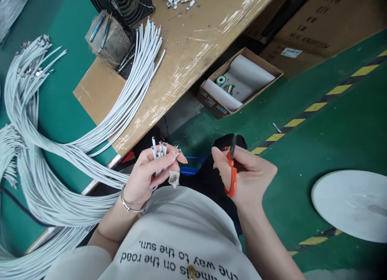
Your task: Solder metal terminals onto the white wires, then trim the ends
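My left hand [148, 167] is closed round the ends of several white cables [159, 151], whose tips show small coloured wires. A small pale scrap of tape or wrapping [174, 178] hangs at its fingers. To the right, apart from the cables, my right hand [248, 169] grips orange-handled scissors [231, 177] with the dark blades pointing away from me. Part of the handles is hidden by the fingers. The held cables run left from my wrist into a thick bundle of white cables [72, 199] on the green table mat [65, 94].
Another fan of white cable ends [145, 54] lies across the cardboard-topped table [181, 66]. Beyond stand a black fan [127, 6] and a wrapped block [109, 40] with metal tools. An open carton [242, 84] with spools sits on the floor. At right is a white round stool [347, 203].
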The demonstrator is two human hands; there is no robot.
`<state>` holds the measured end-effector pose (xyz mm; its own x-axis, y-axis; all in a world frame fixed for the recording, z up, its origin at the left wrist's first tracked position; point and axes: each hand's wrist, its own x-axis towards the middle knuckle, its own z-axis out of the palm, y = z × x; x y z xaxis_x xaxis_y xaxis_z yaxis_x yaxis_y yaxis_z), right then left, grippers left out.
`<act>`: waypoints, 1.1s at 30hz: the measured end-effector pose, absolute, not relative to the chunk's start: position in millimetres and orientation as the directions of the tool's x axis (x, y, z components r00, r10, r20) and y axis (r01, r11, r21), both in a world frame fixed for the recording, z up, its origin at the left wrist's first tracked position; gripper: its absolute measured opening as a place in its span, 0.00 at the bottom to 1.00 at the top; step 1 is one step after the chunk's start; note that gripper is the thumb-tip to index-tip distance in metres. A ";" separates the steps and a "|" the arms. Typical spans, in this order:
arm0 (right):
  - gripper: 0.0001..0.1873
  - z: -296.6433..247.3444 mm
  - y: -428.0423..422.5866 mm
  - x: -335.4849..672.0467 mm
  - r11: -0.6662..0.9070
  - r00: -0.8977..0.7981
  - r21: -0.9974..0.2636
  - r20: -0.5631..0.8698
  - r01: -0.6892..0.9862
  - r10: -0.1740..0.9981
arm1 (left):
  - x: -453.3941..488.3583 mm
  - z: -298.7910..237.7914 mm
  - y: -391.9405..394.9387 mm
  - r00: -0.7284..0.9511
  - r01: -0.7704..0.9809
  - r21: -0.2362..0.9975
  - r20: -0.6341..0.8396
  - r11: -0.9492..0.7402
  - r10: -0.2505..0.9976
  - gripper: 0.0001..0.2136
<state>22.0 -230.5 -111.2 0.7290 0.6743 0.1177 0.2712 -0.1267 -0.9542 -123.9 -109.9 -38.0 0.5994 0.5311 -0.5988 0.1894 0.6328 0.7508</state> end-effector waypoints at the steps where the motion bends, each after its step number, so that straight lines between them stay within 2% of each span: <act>1: 0.26 -110.0 -230.6 20.7 -0.114 0.704 -0.951 0.129 0.288 0.698 | -123.4 -38.3 -109.7 0.599 0.191 0.748 -0.602 0.635 0.529 0.13; 10: 0.21 -101.2 -232.6 21.0 0.002 0.462 -0.870 0.264 0.493 0.847 | -122.0 -41.7 -109.1 0.626 0.147 0.778 -0.551 0.611 0.552 0.11; 17: 0.24 -97.1 -228.7 22.0 0.016 0.398 -0.818 0.297 0.575 0.868 | -125.2 -39.6 -109.5 0.624 0.218 0.774 -0.579 0.594 0.525 0.12; 33: 0.23 -92.7 -230.0 24.3 0.021 0.374 -0.806 0.297 0.592 0.879 | -124.6 -36.9 -110.7 0.623 0.235 0.780 -0.579 0.581 0.526 0.12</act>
<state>24.3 -230.0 -92.7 0.3735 0.8786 0.2974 0.5922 0.0210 -0.8055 -124.6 -110.7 -36.9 0.6225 0.5262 -0.5793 0.2347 0.5807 0.7796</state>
